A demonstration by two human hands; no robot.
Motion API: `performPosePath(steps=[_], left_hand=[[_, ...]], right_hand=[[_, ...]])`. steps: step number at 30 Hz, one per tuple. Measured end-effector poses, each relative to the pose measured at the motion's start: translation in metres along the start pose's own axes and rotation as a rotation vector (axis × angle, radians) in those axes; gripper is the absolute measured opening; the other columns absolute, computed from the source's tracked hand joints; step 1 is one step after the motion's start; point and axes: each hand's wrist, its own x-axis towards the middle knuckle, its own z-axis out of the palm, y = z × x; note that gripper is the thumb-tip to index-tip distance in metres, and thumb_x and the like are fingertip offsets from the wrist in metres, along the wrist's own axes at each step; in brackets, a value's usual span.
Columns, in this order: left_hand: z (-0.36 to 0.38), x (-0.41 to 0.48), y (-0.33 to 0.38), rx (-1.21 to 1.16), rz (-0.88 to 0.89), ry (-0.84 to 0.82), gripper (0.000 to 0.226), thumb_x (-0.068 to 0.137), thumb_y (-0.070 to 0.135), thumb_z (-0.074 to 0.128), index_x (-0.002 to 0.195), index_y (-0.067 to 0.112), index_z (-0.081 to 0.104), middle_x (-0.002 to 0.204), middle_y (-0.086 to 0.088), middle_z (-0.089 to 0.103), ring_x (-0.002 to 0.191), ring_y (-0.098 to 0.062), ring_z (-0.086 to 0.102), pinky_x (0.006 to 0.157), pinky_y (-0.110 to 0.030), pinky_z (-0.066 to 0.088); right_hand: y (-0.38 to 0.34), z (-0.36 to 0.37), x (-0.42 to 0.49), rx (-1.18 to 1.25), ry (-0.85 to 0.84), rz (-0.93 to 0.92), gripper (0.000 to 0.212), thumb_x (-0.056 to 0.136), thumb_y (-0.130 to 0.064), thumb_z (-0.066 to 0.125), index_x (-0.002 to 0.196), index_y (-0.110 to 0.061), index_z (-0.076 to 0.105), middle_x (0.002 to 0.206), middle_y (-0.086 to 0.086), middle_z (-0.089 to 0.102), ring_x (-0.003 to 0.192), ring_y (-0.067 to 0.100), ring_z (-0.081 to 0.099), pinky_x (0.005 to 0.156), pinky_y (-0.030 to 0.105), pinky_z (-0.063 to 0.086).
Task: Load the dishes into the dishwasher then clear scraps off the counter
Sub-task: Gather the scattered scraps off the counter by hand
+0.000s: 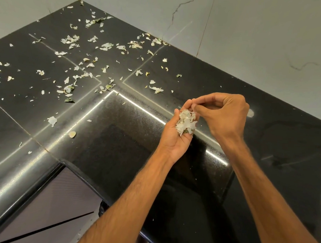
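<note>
My left hand (175,139) is cupped palm up over the counter's front edge and holds a pile of pale scraps (186,122). My right hand (225,115) hovers just above it, fingertips pinched together over the pile on a small scrap. Several white and green scraps (71,40) lie scattered over the black counter (267,130), mostly at the back left and around the inner corner. One single scrap (251,113) lies to the right of my right hand.
Pale marbled wall tiles (253,33) close off the counter at the back and right. The L-shaped counter has a rounded glossy front edge (23,171). Below it at the lower left is a grey tiled floor (54,208).
</note>
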Motion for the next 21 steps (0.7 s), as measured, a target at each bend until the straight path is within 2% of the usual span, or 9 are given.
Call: performPosePath(steps=[4, 7, 10, 12, 14, 15, 16, 18, 21], left_hand=[[-0.001, 0.0, 0.0, -0.035, 0.002, -0.037, 0.04, 0.11, 0.028, 0.036, 0.132, 0.005, 0.061, 0.133, -0.012, 0.066, 0.12, -0.019, 0.065, 0.112, -0.032, 0.044], [-0.002, 0.002, 0.0, -0.093, -0.003, -0.068, 0.039, 0.111, 0.025, 0.035, 0.135, 0.002, 0.057, 0.14, -0.013, 0.06, 0.132, -0.024, 0.056, 0.116, -0.036, 0.039], [-0.003, 0.003, 0.0, -0.102, -0.002, -0.065, 0.039, 0.111, 0.024, 0.036, 0.135, 0.002, 0.056, 0.14, -0.012, 0.06, 0.132, -0.025, 0.056, 0.116, -0.036, 0.039], [-0.003, 0.003, 0.0, -0.107, -0.002, -0.069, 0.038, 0.111, 0.024, 0.036, 0.135, 0.002, 0.056, 0.139, -0.012, 0.061, 0.132, -0.025, 0.056, 0.115, -0.034, 0.042], [-0.004, 0.003, 0.001, -0.118, -0.007, -0.066, 0.038, 0.111, 0.024, 0.036, 0.135, 0.002, 0.056, 0.139, -0.012, 0.061, 0.132, -0.025, 0.057, 0.113, -0.034, 0.044], [-0.004, 0.003, 0.001, -0.123, -0.007, -0.067, 0.038, 0.111, 0.024, 0.036, 0.135, 0.002, 0.056, 0.139, -0.012, 0.061, 0.132, -0.026, 0.057, 0.112, -0.034, 0.044], [-0.005, 0.003, 0.001, -0.125, -0.005, -0.069, 0.038, 0.111, 0.024, 0.036, 0.135, 0.002, 0.057, 0.139, -0.012, 0.061, 0.132, -0.026, 0.057, 0.113, -0.034, 0.044], [-0.004, 0.003, 0.0, -0.122, 0.003, -0.072, 0.038, 0.112, 0.024, 0.036, 0.135, 0.002, 0.057, 0.14, -0.012, 0.06, 0.132, -0.026, 0.056, 0.114, -0.035, 0.042], [-0.004, 0.004, -0.001, -0.129, 0.002, -0.069, 0.038, 0.112, 0.024, 0.035, 0.134, 0.002, 0.057, 0.14, -0.012, 0.06, 0.133, -0.026, 0.056, 0.115, -0.035, 0.042]], right_hand=[[0.006, 0.0, 0.0, -0.002, 0.029, -0.013, 0.011, 0.084, -0.026, 0.084, 0.092, -0.019, 0.081, 0.082, -0.009, 0.076, 0.074, 0.004, 0.074, 0.07, 0.028, 0.063], [0.017, -0.007, -0.004, 0.013, 0.129, -0.014, 0.014, 0.091, -0.021, 0.076, 0.105, -0.018, 0.079, 0.095, -0.009, 0.077, 0.085, 0.004, 0.074, 0.071, 0.029, 0.064], [0.04, -0.02, -0.008, 0.072, 0.22, 0.081, 0.018, 0.095, -0.01, 0.069, 0.11, -0.013, 0.078, 0.1, -0.005, 0.077, 0.091, 0.005, 0.075, 0.07, 0.03, 0.064], [0.059, -0.031, -0.013, 0.045, 0.255, 0.139, 0.022, 0.095, -0.004, 0.065, 0.111, -0.013, 0.078, 0.102, -0.004, 0.077, 0.095, 0.006, 0.074, 0.077, 0.033, 0.064], [0.074, -0.041, -0.019, -0.129, 0.234, 0.126, 0.029, 0.095, -0.002, 0.063, 0.118, -0.015, 0.075, 0.116, -0.001, 0.075, 0.108, 0.007, 0.07, 0.09, 0.022, 0.058], [0.081, -0.046, -0.022, -0.242, 0.196, 0.119, 0.033, 0.095, -0.003, 0.064, 0.125, -0.014, 0.072, 0.129, 0.001, 0.07, 0.119, 0.01, 0.065, 0.099, 0.015, 0.05], [0.087, -0.05, -0.024, -0.343, 0.138, 0.124, 0.038, 0.097, -0.008, 0.064, 0.135, -0.012, 0.065, 0.143, 0.004, 0.061, 0.132, 0.014, 0.056, 0.108, 0.014, 0.04], [0.095, -0.052, -0.028, -0.513, -0.025, 0.178, 0.058, 0.102, -0.028, 0.06, 0.153, -0.007, 0.042, 0.164, 0.008, 0.031, 0.153, 0.019, 0.027, 0.122, 0.027, 0.02], [0.105, -0.04, -0.035, -0.757, -0.203, 0.16, 0.084, 0.103, -0.06, 0.034, 0.162, -0.006, 0.007, 0.171, 0.009, -0.004, 0.157, 0.022, -0.006, 0.127, 0.044, 0.001]])
